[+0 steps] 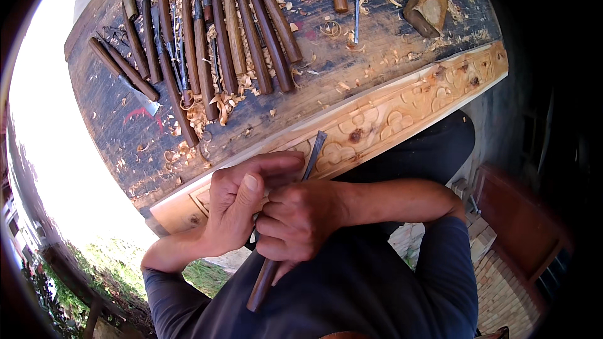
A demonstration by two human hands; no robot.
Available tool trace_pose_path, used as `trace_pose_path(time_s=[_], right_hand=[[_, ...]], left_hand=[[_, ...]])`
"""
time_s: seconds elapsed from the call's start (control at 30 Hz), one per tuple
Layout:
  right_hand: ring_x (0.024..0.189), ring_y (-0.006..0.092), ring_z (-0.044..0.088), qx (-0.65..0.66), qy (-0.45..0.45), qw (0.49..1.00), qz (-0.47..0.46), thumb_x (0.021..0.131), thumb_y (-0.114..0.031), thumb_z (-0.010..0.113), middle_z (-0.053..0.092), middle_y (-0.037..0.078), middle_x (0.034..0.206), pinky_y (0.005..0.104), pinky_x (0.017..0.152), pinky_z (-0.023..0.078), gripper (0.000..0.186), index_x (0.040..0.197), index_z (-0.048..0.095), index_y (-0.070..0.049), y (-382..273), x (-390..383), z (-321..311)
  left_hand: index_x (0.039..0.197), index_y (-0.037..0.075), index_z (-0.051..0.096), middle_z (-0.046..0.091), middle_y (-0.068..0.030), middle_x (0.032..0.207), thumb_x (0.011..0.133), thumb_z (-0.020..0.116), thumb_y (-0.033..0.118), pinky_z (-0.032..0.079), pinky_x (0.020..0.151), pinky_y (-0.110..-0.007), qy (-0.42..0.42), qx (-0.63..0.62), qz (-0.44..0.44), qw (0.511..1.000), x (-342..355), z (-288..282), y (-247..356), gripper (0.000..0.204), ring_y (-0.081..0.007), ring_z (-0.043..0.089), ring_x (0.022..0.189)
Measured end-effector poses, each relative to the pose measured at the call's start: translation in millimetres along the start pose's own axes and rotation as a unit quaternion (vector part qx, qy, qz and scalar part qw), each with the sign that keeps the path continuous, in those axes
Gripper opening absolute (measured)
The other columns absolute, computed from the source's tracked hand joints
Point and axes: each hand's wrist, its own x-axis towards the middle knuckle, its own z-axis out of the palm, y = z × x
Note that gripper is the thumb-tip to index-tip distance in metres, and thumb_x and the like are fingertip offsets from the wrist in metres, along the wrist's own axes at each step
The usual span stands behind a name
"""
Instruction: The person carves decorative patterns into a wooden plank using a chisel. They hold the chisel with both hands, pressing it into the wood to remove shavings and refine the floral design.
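My right hand point(292, 220) is wrapped round a long chisel point(266, 281), its dark wooden handle slanting down toward me and its metal blade pointing up over a carved pale wooden board point(402, 113). My left hand point(242, 204) is just left of my right, thumb raised and fingers extended in a loose curve near the blade; whether they touch it is unclear. The board, carved with rounded cloud-like and floral shapes, lies along the bench's near edge, partly hidden behind my hands.
The worn bench point(107, 132) holds several wooden-handled carving tools point(226, 37) among curly shavings, a slim chisel point(356, 9) and a wooden mallet point(427, 3). Bright ground with grass point(207, 276) lies at left; a reddish-brown panel point(512, 220) stands low at right.
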Motion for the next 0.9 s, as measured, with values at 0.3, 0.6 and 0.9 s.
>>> trace_pose_path(time_s=[0.3, 0.6, 0.9], right_hand=[[0.061, 0.0230, 0.063, 0.012, 0.051, 0.999, 0.002, 0.087, -0.058, 0.075, 0.056, 0.007, 0.070, 0.0363, 0.055, 0.051, 0.058, 0.074, 0.057, -0.005, 0.8, 0.4, 6.1], [0.058, 0.0210, 0.061, -0.009, 0.027, 1.000, 0.013, 0.092, -0.057, 0.073, 0.055, 0.006, 0.068, 0.0361, 0.054, 0.050, 0.056, 0.079, 0.057, -0.005, 0.2, -3.4, 5.1], [0.058, 0.0209, 0.061, -0.016, 0.048, 0.999, 0.016, 0.095, -0.057, 0.072, 0.058, 0.007, 0.068, 0.0373, 0.052, 0.050, 0.057, 0.077, 0.060, -0.005, 1.5, -5.0, 10.6]], left_hand=[[0.123, -0.015, 0.072, 0.078, -0.0311, 0.121, 0.101, 0.055, 0.082, 0.065, 0.090, -0.043, -0.031, 0.172, 0.225, 0.959, 11.4, -14.7, -34.0, 0.100, -0.0404, 0.082, 0.105], [0.136, -0.019, 0.065, 0.075, -0.0356, 0.124, 0.096, 0.056, 0.087, 0.065, 0.094, -0.046, -0.054, 0.186, 0.271, 0.943, 6.9, -19.3, -37.0, 0.114, -0.0444, 0.079, 0.112], [0.136, -0.025, 0.061, 0.071, -0.0423, 0.126, 0.089, 0.059, 0.093, 0.063, 0.097, -0.048, -0.042, 0.150, 0.284, 0.946, -1.9, -14.1, -56.8, 0.127, -0.0489, 0.077, 0.115]])
